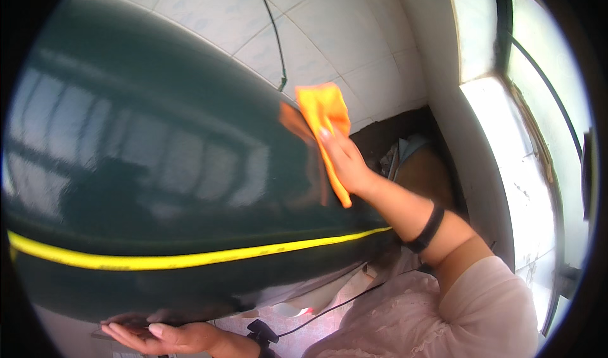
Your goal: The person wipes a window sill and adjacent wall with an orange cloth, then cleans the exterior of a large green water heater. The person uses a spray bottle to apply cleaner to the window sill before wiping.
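Note:
A large, glossy, dark green appliance-like body fills the left and middle, with reflections on its curved surface. Across its lower part runs a yellow strip with small printed marks. My right hand holds a folded orange cloth against the right part of the green surface, where the cloth is mirrored. At the lower left, my left hand lies along the bottom edge of the green body, fingers extended and thumb apart, holding nothing. Whether it touches the edge cannot be told.
A tiled wall with a dark hanging cable stands behind. At the right are a bright window and its tiled sill. Papers or cloths lie in the dark corner beyond my right forearm. A black cable crosses below.

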`<state>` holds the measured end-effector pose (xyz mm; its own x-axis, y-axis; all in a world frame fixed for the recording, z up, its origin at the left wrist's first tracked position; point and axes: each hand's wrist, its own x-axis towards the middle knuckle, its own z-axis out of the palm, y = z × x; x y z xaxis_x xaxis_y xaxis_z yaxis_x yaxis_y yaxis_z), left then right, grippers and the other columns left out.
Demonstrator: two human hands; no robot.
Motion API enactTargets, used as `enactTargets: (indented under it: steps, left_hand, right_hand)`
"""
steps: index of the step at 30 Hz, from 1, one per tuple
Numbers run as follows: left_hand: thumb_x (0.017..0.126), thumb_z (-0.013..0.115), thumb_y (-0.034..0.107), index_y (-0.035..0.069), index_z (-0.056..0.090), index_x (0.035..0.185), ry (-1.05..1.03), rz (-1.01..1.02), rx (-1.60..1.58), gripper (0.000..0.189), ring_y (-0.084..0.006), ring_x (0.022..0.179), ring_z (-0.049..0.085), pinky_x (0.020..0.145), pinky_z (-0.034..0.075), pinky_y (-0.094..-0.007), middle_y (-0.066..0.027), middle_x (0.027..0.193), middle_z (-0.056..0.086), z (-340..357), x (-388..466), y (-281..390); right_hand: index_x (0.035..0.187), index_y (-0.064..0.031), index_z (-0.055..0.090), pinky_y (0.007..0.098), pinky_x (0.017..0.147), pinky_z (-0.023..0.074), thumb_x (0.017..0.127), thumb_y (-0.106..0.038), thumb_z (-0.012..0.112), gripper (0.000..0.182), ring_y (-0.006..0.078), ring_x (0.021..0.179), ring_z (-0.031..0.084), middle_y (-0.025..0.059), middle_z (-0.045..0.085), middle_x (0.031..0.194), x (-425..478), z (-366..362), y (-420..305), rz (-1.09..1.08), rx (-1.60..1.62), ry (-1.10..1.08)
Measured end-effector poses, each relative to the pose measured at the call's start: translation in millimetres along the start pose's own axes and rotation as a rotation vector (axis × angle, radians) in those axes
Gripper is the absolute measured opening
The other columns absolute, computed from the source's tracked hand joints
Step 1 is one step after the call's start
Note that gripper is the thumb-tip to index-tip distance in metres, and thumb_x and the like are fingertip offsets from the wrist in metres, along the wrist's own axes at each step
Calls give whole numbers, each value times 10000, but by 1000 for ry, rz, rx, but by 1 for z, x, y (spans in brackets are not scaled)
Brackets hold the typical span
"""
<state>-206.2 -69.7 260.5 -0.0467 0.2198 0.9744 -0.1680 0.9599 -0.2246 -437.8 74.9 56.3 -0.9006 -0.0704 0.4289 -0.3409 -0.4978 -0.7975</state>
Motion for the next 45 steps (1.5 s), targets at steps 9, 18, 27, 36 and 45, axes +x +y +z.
enactTargets:
  steps: [9, 18, 27, 36, 45]
  left_hand:
    - [864, 349, 324, -14, 346, 1316, 23, -62, 5, 564, -309, 1257, 337, 1023, 316, -391, -181, 1366, 327, 2, 0, -1]
    - [868, 366, 324, -16, 343, 1320, 28, -54, 12, 566, -314, 1255, 341, 1035, 293, -408, -184, 1365, 335, 1, -3, -1]
    - [886, 436, 361, -58, 287, 1325, 38, -109, -84, 626, -361, 1246, 326, 1035, 232, -487, -269, 1367, 280, 5, 0, -2]
    - [817, 509, 320, -83, 391, 1265, -145, -82, -301, 614, -302, 1170, 421, 993, 295, -394, -227, 1296, 407, 14, 12, 23]
    - [819, 512, 313, -80, 397, 1260, -163, -16, -286, 602, -299, 1170, 419, 992, 295, -393, -224, 1296, 406, 57, 7, 40]
  right_hand:
    - [1305, 3, 364, 312, 991, 300, 935, -331, 358, 498, 250, 1189, 412, 148, 439, 1289, -132, -96, 185, 729, 33, 360]
    - [1309, -73, 400, 308, 953, 352, 945, -367, 372, 469, 166, 1130, 442, 71, 451, 1262, 4, -24, 33, 395, 360, -63]
    - [1265, -72, 422, 389, 1029, 273, 925, -406, 296, 493, 318, 1231, 363, 130, 395, 1328, 168, 75, -177, -471, -112, -430]
    - [1221, -27, 460, 330, 931, 355, 931, -465, 325, 542, 207, 1076, 457, 121, 504, 1161, 154, 10, -7, 119, 100, -521]
    - [1250, -14, 456, 290, 890, 391, 936, -310, 433, 432, 145, 1000, 495, 64, 542, 1123, -13, -126, 243, 936, 307, -97]
